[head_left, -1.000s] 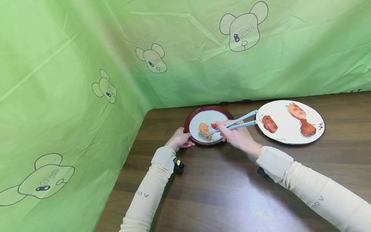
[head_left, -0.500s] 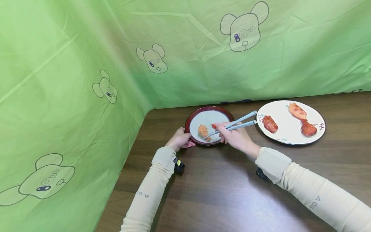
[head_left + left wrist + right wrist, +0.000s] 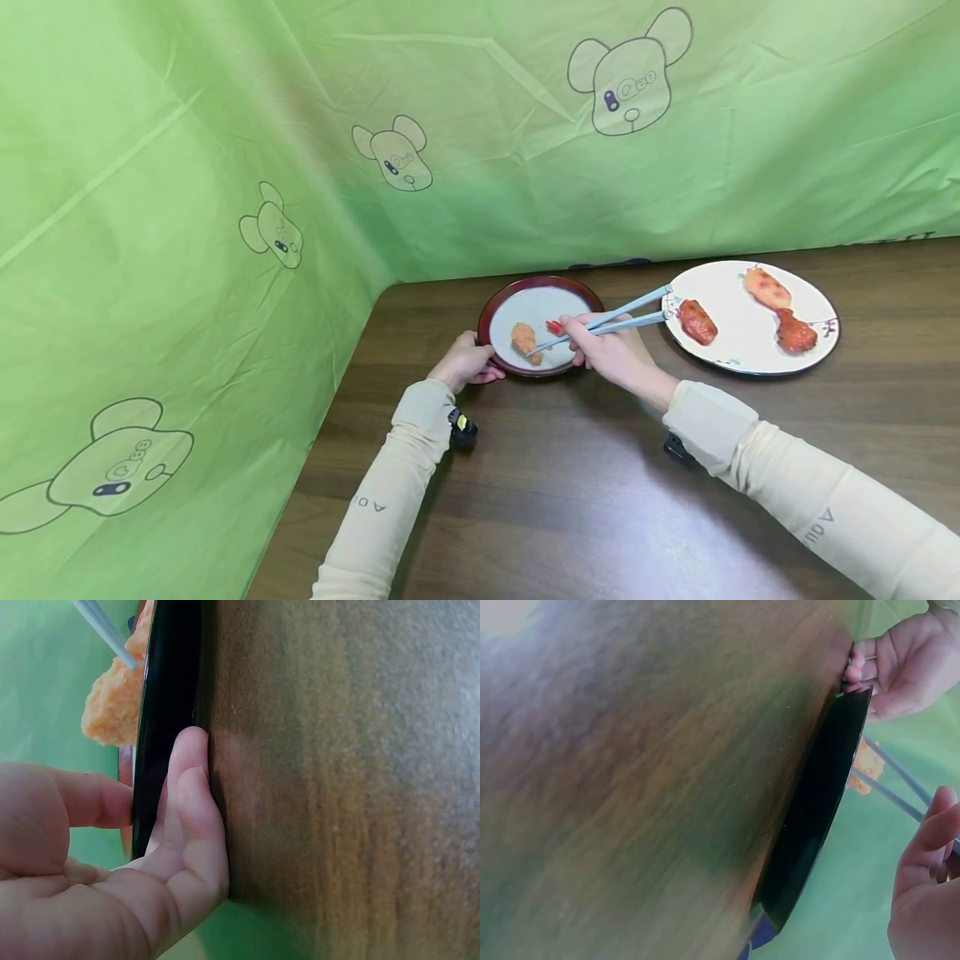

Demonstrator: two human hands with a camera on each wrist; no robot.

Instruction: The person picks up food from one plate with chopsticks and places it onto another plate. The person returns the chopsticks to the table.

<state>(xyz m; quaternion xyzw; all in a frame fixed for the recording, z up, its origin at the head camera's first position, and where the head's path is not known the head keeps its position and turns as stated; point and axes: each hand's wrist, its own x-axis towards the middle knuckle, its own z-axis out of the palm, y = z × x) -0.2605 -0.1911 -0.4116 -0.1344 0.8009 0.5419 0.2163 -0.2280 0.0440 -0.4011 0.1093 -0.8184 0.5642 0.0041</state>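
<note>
My left hand point(image 3: 465, 360) grips the near-left rim of a small round plate point(image 3: 541, 282), which has a dark red border and a pale surface. In the left wrist view its thumb presses the rim from above while curled fingers point(image 3: 201, 806) sit beneath, against the table. The right hand point(image 3: 615, 354) holds a pair of light blue chopsticks point(image 3: 637, 304) above this plate. Their tips meet a piece of fried chicken point(image 3: 522, 336) on the plate, seen also in the right wrist view as an orange lump point(image 3: 866, 766). A small red mark point(image 3: 553, 327) shows beside the right fingertips.
To the right lies a larger white oval plate point(image 3: 735, 325) bearing a glazed brown piece point(image 3: 697, 322), a drumstick point(image 3: 797, 333) and a paler spotted piece point(image 3: 767, 287). A green cloth point(image 3: 480, 217) with bear drawings hangs behind and left of the wooden table point(image 3: 570, 500).
The chopstick tips and the fried chicken have shifted slightly to the left and nearer on the plate. The left hand keeps its hold on the rim, and the white plate's food stays put.
</note>
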